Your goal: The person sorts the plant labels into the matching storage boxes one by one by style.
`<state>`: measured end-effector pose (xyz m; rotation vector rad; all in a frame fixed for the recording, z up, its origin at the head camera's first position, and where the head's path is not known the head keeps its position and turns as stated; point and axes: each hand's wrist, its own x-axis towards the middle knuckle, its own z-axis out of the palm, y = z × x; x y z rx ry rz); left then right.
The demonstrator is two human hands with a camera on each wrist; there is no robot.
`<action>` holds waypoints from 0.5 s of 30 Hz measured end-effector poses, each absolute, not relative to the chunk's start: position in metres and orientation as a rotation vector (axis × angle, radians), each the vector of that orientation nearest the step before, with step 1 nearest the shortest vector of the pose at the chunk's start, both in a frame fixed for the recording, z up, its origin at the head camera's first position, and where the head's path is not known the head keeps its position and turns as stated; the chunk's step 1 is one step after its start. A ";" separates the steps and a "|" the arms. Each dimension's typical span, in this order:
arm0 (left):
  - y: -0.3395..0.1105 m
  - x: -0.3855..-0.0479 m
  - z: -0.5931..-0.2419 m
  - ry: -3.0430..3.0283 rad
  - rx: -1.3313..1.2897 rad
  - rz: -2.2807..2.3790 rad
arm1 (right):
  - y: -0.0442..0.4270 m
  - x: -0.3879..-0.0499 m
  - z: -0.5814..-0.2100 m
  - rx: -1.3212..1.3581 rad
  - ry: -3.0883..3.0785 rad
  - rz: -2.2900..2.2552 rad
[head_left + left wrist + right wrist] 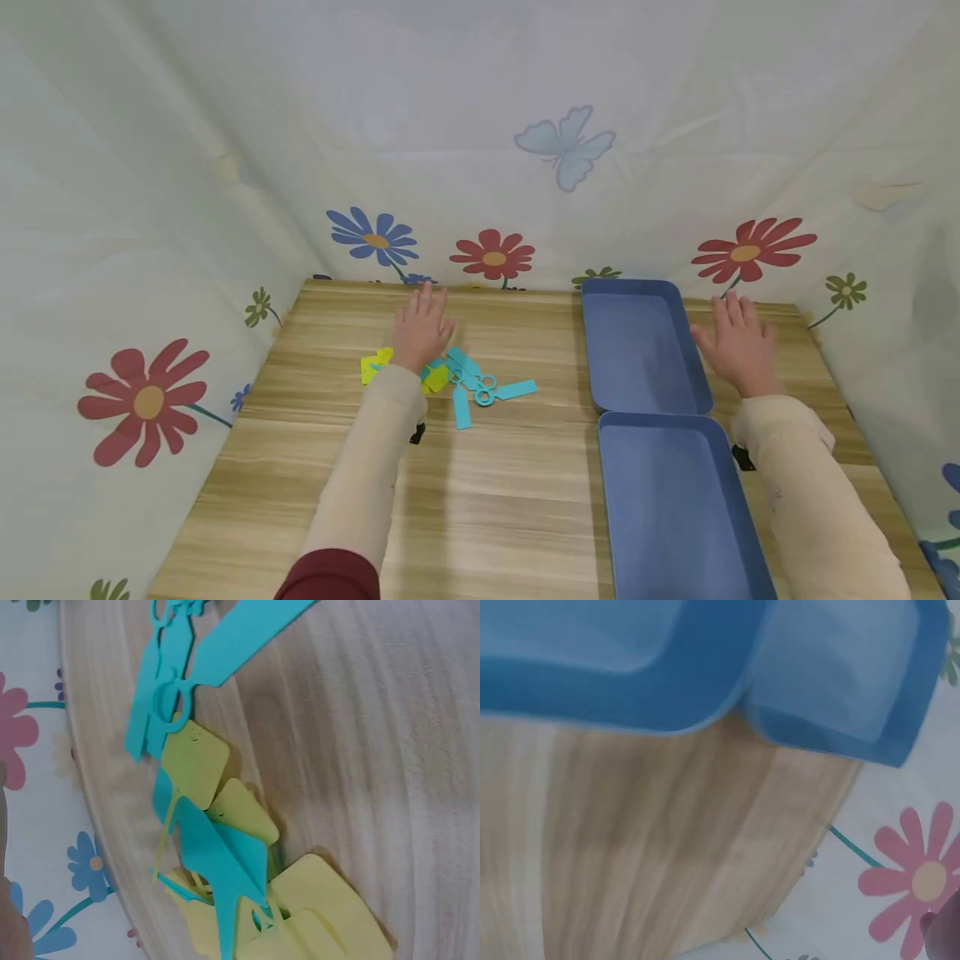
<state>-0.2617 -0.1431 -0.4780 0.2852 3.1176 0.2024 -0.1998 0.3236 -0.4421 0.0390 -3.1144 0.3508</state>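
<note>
In the head view my left hand (422, 332) is held with fingers extended over the pile of tags, holding nothing. Turquoise tags (462, 407) with ring ends lie to its right, and yellow tags (370, 367) show on both sides of it. The left wrist view shows turquoise tags (217, 855) overlapping yellow tags (196, 766); part of the pile runs out of frame. My right hand (741, 346), also empty with fingers extended, is just right of the far blue tray (637, 350). Whether either hand touches the table, I cannot tell.
A near blue tray (678, 508) stands end to end with the far one on the wooden table (525, 517). White flowered cloth (450, 100) hangs behind the table and at both sides. In the right wrist view, tray walls (682, 705) border bare wood (652, 825).
</note>
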 end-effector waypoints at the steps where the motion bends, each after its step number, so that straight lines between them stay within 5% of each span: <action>1: -0.143 -0.260 -0.479 3.110 0.289 0.200 | 0.324 -0.198 -0.445 0.066 -3.124 0.332; 15: -0.131 -0.238 -0.505 3.046 0.491 0.157 | 0.323 -0.167 -0.481 0.285 -3.174 0.357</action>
